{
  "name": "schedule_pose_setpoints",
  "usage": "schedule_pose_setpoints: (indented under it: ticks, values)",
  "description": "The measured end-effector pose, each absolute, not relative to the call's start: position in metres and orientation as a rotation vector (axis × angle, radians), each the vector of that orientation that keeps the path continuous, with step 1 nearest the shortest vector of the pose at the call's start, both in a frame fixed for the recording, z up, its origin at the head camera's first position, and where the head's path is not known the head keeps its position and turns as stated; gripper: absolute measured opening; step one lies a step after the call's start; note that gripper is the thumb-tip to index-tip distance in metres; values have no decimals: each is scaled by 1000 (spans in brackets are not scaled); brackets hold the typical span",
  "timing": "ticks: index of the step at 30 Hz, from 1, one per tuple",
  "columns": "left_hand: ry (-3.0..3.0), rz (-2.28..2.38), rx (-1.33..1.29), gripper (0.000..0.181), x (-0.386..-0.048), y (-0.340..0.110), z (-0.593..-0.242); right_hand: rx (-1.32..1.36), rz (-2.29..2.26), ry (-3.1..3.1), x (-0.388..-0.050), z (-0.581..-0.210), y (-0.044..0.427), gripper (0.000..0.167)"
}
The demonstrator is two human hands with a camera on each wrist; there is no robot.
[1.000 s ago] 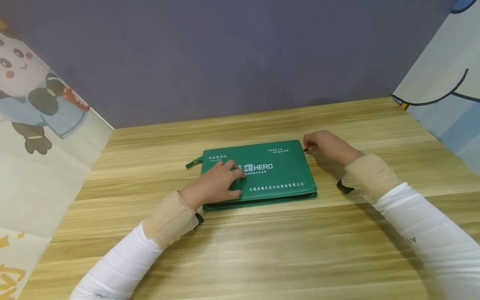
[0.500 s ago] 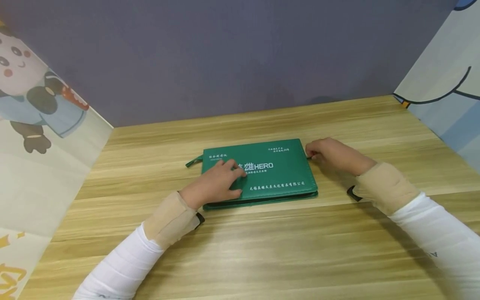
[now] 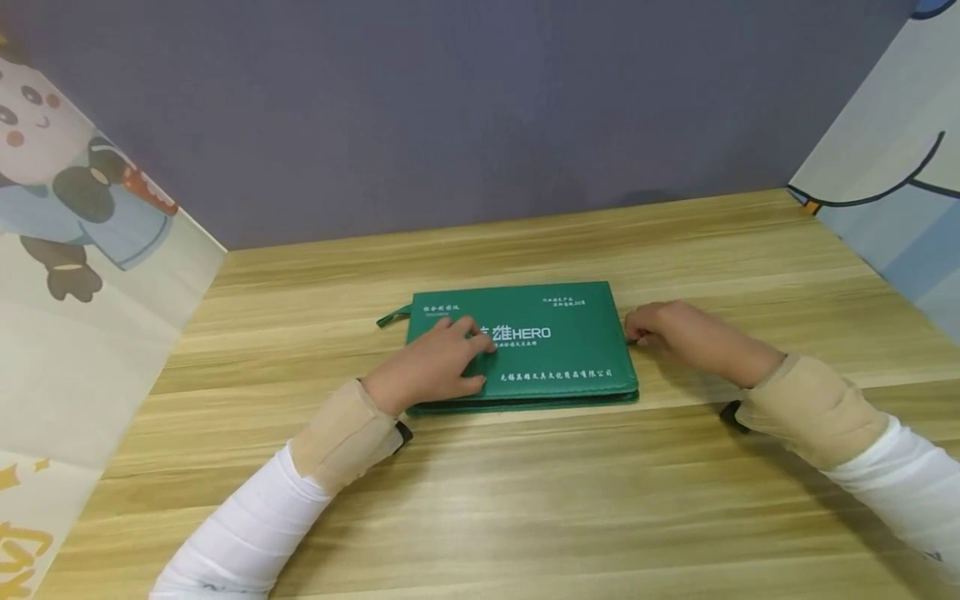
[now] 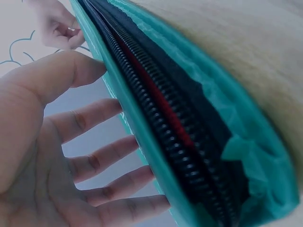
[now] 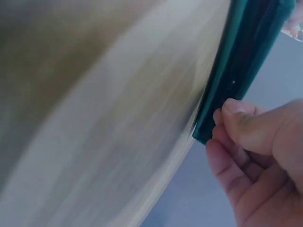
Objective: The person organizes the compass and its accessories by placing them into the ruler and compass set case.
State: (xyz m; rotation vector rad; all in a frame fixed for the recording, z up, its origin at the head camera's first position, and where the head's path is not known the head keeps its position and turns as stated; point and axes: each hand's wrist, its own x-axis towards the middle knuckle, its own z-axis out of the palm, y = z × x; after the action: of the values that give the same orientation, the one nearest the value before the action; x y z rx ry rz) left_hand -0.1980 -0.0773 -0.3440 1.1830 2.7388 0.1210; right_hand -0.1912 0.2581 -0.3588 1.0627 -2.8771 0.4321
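Note:
A flat green zip case (image 3: 555, 362) with white lettering and the word HERO lies on the wooden table. My left hand (image 3: 433, 362) rests on the left part of its top, fingers spread and fingertips touching the cover. In the left wrist view, the zipper teeth (image 4: 156, 104) along the front side stand apart, with a strip of red (image 4: 163, 101) showing between them. At the right side of the case, my right hand (image 3: 678, 333) pinches the zipper pull between thumb and curled fingers. The fingers mostly hide the pull itself.
A green strap (image 3: 393, 316) sticks out from the case's left side. Behind the wooden table (image 3: 480, 508) rises a grey-purple panel (image 3: 480, 117). Walls with cartoon pictures stand at the left and right.
My right hand has moved toward me along the case's right side, with the zipper pull. The case has shifted very slightly to the right. My left hand stays nearly in place on top.

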Motion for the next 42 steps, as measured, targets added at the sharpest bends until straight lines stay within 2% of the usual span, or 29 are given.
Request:
schedule_pose_setpoints:
  ticks: [9, 13, 29, 37, 42]
  values:
    - [2731, 141, 1181, 39, -197, -77, -342, 939, 545, -3001, -193, -361, 252, 18]
    - [2731, 150, 1156, 40, -198, -77, -342, 869, 590, -3061, -197, -360, 249, 21]
    - [2788, 36, 1044, 46, -213, -70, -341, 799, 446, -3031, -249, -356, 242, 16]
    - [2784, 21, 989, 48, -212, -69, -340, 794, 468, -3018, -250, -358, 244, 7]
    - [2774, 9, 1021, 49, -214, -66, -341, 794, 451, -2991, -244, -357, 249, 8]
